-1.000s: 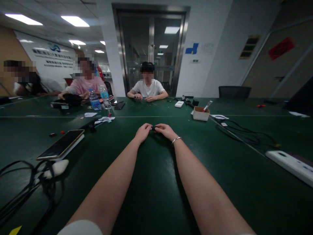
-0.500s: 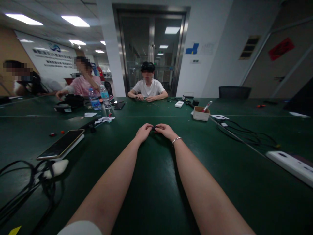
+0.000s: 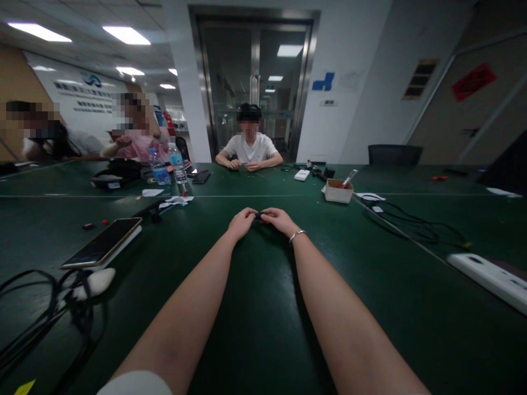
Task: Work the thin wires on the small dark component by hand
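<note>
Pinches a small black object (image 3: pixel 259 215) between the closed fingertips of the bare left hand (image 3: pixel 241 224) and the bare right hand (image 3: pixel 281 220). Cannot tell its exact shape behind the fingers. Holds it at or just above the dark green tabletop (image 3: pixel 259 312), cannot tell which. Wears a smooth silver-coloured bangle (image 3: pixel 297 236) at the right wrist. Beyond the grip, shows crumpled white paper scraps (image 3: pixel 176 201) to the left, an open pale cardboard box (image 3: pixel 339 195) to the right. Nearer on the left, shows a flat black-screened phone (image 3: pixel 102 241) on a white slab (image 3: pixel 123 246). Far right, shows looped black cables (image 3: pixel 411 225) and a long white power strip (image 3: pixel 486 277). Across the table, faces a seated person in a white T-shirt (image 3: pixel 249 148)
</note>
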{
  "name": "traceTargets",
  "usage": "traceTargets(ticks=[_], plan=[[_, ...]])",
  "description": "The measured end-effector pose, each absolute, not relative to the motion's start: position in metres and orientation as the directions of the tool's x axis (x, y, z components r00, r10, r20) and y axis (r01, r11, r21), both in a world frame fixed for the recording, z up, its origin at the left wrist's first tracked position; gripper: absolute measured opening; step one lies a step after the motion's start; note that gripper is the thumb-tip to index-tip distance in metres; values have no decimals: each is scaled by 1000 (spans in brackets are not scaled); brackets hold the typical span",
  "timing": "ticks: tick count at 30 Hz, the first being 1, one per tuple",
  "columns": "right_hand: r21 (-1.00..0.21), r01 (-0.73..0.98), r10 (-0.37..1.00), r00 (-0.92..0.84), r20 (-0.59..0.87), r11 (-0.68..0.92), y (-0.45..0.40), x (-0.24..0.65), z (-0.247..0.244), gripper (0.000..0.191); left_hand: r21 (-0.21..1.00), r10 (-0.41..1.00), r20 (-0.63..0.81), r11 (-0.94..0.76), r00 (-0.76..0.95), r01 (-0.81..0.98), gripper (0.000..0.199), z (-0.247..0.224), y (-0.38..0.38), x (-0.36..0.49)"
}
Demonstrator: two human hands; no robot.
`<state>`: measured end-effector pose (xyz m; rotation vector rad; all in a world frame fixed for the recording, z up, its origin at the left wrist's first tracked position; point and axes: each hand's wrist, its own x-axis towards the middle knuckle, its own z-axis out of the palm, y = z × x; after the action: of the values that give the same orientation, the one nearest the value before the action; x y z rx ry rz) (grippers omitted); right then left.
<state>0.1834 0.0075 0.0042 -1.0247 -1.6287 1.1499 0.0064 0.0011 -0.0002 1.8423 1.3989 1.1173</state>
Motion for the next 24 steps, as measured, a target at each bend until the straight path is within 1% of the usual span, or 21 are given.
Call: traceTargets(ticks=[5,8,12,15,19,20,22,23,24], plan=[[-965,133,941,-284,182,227,8,184,4,22,827,955,279,-290,95,482,30,1,-2,7],[-964,135,941,-285,185,231,7,184,4,22,824,947,303,-315,103,471,25,2,-3,7],[-960,146,939,-289,188,237,5,184,7,23,853,945,315,-324,93,409,22,4,-5,7],[-944,198,937,-285,202,264,3,185,9,23,873,934,348,-354,80,334,21,6,-7,8],[-913,311,949,-254,186,262,4,187,9,39,889,923,381,-384,64,248,19,7,-8,9],[-915,307,949,-257,184,260,4,188,8,37,889,921,384,-387,61,244,19,7,-8,9],[-930,238,937,-276,213,281,4,188,8,27,890,922,383,-385,54,244,18,5,-6,8],[-937,187,929,-285,237,296,4,188,8,33,891,923,382,-382,50,245,17,5,-4,8],[-942,142,923,-289,254,304,4,188,8,46,893,924,380,-378,44,243,17,4,-3,7]])
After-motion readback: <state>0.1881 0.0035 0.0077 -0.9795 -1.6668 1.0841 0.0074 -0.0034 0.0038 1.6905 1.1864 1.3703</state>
